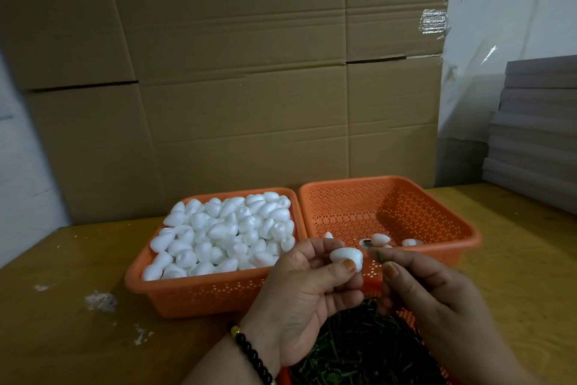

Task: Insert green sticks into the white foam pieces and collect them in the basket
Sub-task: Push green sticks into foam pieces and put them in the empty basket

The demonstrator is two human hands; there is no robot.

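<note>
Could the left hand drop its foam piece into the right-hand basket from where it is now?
Probably yes. The left hand grips the foam piece just in front of the near rim of the right-hand basket, whose top is open. Only the right hand, pinching a green stick, sits close beside it.

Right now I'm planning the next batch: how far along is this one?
Barely begun. Done: only a few pieces lie in the right basket. In hand: the left hand holds a foam piece while the right hand pinches a green stick near it. Left: the left basket is heaped with foam.
</note>
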